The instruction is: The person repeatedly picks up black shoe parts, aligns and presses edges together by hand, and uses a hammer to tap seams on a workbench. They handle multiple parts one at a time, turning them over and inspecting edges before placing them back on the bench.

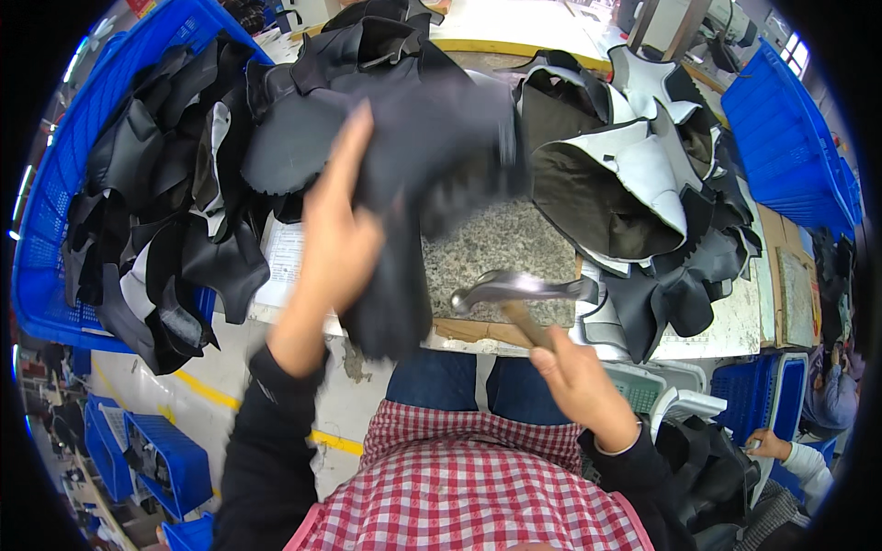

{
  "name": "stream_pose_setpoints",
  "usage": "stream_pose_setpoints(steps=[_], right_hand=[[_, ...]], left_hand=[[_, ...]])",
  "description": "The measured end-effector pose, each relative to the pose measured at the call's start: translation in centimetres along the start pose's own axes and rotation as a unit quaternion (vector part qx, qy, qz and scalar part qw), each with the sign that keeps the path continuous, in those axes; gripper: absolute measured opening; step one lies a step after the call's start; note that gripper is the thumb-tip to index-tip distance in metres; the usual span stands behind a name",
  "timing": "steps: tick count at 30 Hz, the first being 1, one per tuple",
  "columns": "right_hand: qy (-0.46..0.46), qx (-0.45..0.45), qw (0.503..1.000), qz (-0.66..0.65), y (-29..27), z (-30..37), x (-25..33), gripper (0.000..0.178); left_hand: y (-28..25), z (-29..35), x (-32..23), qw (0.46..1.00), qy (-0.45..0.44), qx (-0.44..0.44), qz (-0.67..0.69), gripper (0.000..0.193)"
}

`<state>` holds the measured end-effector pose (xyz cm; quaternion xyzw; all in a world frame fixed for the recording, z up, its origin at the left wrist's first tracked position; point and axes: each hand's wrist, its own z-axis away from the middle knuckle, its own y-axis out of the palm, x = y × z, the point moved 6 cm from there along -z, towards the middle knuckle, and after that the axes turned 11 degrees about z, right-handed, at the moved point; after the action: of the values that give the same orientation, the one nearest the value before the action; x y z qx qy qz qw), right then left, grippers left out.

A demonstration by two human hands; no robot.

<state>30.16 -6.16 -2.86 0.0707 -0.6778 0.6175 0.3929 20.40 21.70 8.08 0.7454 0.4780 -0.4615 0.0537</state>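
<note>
The left hand [340,239] is closed on a black piece [395,275] of leather-like material, but both are blurred, so the exact finger placing cannot be told. The piece spreads beyond that hand and to its right, with a long part hanging near the bench's front edge. The right hand [583,381] is wrapped round the wooden handle of a hammer [514,288]; its curved metal head lies ahead and to the left of that hand, over the near part of a stone slab [496,243]. Whether the head touches the slab cannot be told.

The step in hand seems to be bringing the piece and slab together for hammering. To do it well, the left hand should spread the part to be struck flat on the stone, smoothing folds, with its fingers well back from the blow. The right hand should keep the hammer clear until the piece lies steady, then strike squarely with the face. The grey-lined pieces [616,174] beyond the right hand crowd the slab, so short, controlled strokes look safest.
</note>
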Motion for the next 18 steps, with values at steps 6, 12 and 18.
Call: stream_pose_setpoints(steps=[6,12,18], right_hand=[[-0.029,-0.05,0.998,-0.008,-1.4,-1.7,-1.4,0.029],[0.021,-0.02,0.998,-0.049,0.3,-1.0,-4.5,0.035],[0.049,-0.024,0.997,-0.062,0.0,-0.2,-5.4,0.037]], left_hand=[[0.2,-25.1,3.9,0.988,0.121,-0.033,0.089,0.056],[3.9,-13.0,15.9,0.815,0.044,0.296,-0.496,0.1],[3.2,-13.8,14.3,0.892,0.141,0.131,-0.41,0.047]])
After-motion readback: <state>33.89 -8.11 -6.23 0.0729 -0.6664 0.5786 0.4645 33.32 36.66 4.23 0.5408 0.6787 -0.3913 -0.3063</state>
